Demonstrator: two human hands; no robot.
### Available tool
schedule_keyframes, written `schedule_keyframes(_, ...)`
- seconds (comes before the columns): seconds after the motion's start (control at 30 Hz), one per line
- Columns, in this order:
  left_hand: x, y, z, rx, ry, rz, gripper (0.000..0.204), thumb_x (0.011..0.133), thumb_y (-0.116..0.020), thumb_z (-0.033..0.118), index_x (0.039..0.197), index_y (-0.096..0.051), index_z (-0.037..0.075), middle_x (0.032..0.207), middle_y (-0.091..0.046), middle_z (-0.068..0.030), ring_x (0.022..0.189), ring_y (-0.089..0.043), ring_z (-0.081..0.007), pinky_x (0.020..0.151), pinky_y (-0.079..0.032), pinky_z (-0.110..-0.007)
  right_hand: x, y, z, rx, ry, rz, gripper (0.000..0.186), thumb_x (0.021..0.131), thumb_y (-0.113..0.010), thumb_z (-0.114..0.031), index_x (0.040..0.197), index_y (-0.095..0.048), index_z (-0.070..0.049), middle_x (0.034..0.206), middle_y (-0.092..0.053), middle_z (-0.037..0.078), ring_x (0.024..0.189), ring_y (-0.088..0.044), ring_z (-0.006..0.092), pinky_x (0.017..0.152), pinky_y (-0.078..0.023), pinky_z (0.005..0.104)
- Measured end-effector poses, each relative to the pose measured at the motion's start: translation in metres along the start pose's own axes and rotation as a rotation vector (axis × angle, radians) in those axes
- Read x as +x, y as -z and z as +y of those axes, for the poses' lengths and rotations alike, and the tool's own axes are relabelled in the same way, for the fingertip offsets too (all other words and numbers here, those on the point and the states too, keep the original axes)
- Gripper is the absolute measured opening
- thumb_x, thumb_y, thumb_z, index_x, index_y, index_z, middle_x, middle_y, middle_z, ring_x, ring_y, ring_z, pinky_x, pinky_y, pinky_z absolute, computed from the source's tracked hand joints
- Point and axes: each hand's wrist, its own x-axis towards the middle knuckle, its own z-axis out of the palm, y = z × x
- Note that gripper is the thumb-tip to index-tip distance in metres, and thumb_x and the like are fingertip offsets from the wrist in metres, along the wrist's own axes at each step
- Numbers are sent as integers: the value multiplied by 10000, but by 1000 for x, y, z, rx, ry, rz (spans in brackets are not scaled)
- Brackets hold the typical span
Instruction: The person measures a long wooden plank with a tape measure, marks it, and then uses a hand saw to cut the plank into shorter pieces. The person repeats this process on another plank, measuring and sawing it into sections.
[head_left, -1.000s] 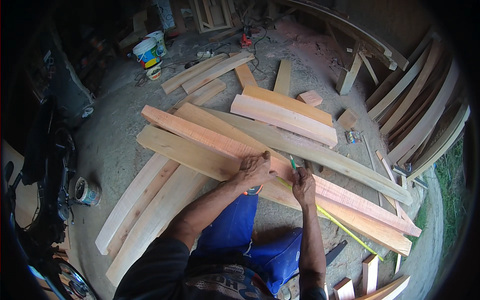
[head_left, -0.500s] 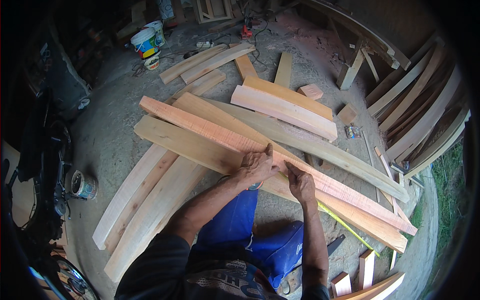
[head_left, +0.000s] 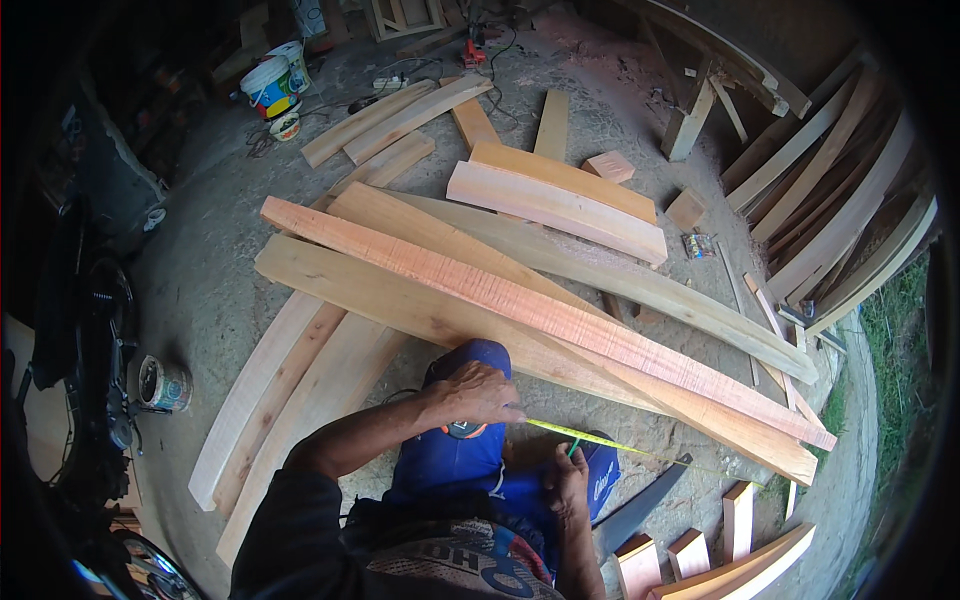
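At lower centre of the frame the left hand (head_left: pixel 475 392) curls closed over a tape measure case (head_left: pixel 463 429), its fingertips pinching the yellow tape blade (head_left: pixel 590 437) where it leaves the case. The blade runs to the right, low over the blue trousers (head_left: pixel 450 460), towards the near end of a long reddish plank (head_left: pixel 520 305). Just below it, the right hand (head_left: pixel 566 480) is closed around a green pencil (head_left: pixel 573 449) that points up at the blade. The plank lies diagonally from upper left to lower right across a pale plank (head_left: pixel 400 305) and other boards. Curved boards (head_left: pixel 270 380) lie at the left; a small tin (head_left: pixel 163 384) stands further left. Paint buckets (head_left: pixel 272 85) sit at upper left, short offcuts (head_left: pixel 735 520) at lower right.
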Motion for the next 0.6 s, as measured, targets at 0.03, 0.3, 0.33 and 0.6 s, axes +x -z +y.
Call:
schedule_keyframes(0.03,-4,-4,3,-58,-10,-41,568,932,-654,604,967,-762,47,802,-732,-244,786,-741,-422,757,-565,-555,7,9,3,289,-19,61,118,1086,-618,-257,1069,-652,-145,865,-676,21,503,-481,94,411,-378,261)
schedule_keyframes(0.3,-49,-15,0,-361,72,-269,718,1010,-573,671,817,-757,5,735,-691,-209,697,-710,-335,704,-531,-510,15,93,-37,828,546,310,379,1109,-527,-475,1230,-636,-134,924,-676,39,454,-410,101,388,-385,260)
schedule_keyframes(0.33,-57,-23,-3,-460,43,-244,732,1014,-571,673,797,-739,-6,728,-683,-206,681,-703,-315,695,-522,-511,13,113,-44,783,615,321,372,1105,-542,-471,1195,-653,-127,883,-666,31,463,-421,94,396,-395,249)
schedule_keyframes(0.6,-121,-36,53,-612,236,-538,783,982,-631,667,1500,-543,86,1200,-730,-191,940,-765,-361,904,-627,-470,13,220,-122,647,578,739,174,1038,-726,-272,934,-631,-171,696,-589,-63,515,-506,59,415,-394,237)
